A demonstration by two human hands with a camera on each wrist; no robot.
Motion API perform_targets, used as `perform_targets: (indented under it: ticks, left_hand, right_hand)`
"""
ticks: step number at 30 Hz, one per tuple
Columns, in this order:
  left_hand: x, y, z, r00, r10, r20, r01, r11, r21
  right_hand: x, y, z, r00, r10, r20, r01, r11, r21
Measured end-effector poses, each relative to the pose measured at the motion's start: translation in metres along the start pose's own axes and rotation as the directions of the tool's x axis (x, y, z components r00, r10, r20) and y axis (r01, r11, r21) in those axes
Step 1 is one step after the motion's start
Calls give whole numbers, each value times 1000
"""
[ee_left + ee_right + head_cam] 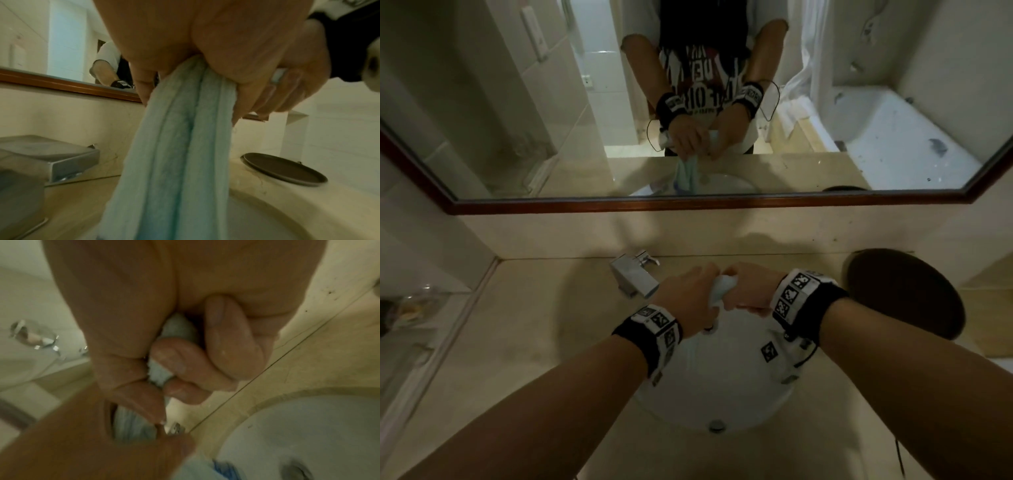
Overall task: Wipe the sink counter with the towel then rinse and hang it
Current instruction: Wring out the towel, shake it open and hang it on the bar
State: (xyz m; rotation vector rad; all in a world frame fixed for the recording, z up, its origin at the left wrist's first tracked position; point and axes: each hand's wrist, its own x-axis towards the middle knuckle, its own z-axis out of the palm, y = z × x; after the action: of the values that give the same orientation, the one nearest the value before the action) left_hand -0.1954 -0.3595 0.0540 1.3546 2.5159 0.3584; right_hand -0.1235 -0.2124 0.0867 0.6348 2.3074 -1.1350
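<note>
The light blue towel point(722, 289) is bunched into a thick rope and held above the white sink point(726, 390), its free end hanging straight down toward the basin, as the left wrist view shows. Both hands are wrapped tightly round its upper part: the left hand point(690, 301) with fingers curled round the roll on one side, the right hand point(748, 289) fisted on it just beside, the two grips almost touching. This looks like the wringing part of the rinse step, with wiping likely done and hanging not yet begun. To wring well, the two grips should turn against each other, one wrist rolling away and the other toward the body, with the roll kept taut between them. The hands would do better a little further apart, since a short span between fists squeezes only a small part of the cloth. Keep the hanging tail over the bowl, clear of the faucet point(635, 275) and not over the beige worktop point(517, 342), so the runoff does not wet it. Then shift the grip lower and twist again, as the tail still looks heavy and full. The dark round tray point(907, 291) sits well to the right, out of the drip path.
</note>
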Motion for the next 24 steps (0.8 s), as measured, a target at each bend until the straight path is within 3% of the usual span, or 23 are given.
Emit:
perform_targets:
  ticks: [4, 8, 9, 11, 12, 13, 15, 17, 18, 21, 24]
  left_hand:
    - [0, 1, -6, 998, -64, 12, 65, 994, -92]
    - [1, 1, -21, 978, -204, 32, 203, 926, -319]
    - [0, 0, -24, 969, -243, 43, 241, 896, -373]
    - [0, -1, -30, 951, -298, 77, 298, 824, -482]
    - [1, -2, -32, 946, -305, 109, 312, 768, -560]
    - [1, -2, -34, 944, -291, 155, 320, 690, -649]
    - [2, 0, -38, 942, -231, 242, 329, 500, -801]
    - [1, 2, -44, 942, -140, 305, 335, 324, -885]
    - [2, 3, -47, 942, -87, 325, 336, 287, -897]
    - [4, 6, -58, 922, 57, 383, 349, 306, -886]
    - [6, 15, -67, 880, 188, 435, 342, 384, -858]
  right_hand:
    - [-7, -9, -10, 998, 32, -45, -31, 999, 27]
    - [-10, -14, -12, 943, -30, -332, 112, 967, 230]
    - [-12, -13, -12, 883, -67, -464, 184, 960, 212]
    - [-21, -8, -10, 669, -259, -696, 341, 940, -21]
    - [-24, -4, -7, 566, -396, -723, 420, 893, -160]
    - [-29, 1, -4, 488, -535, -690, 470, 827, -310]
    - [-32, 13, 2, 415, -752, -512, 431, 659, -617]
    - [-32, 26, 0, 415, -852, -319, 316, 463, -828]
    - [-34, 30, -3, 436, -865, -248, 259, 384, -886]
    - [-39, 32, -13, 471, -870, -144, 141, 235, -962]
    - [-43, 23, -19, 408, -911, -66, 84, 109, -991]
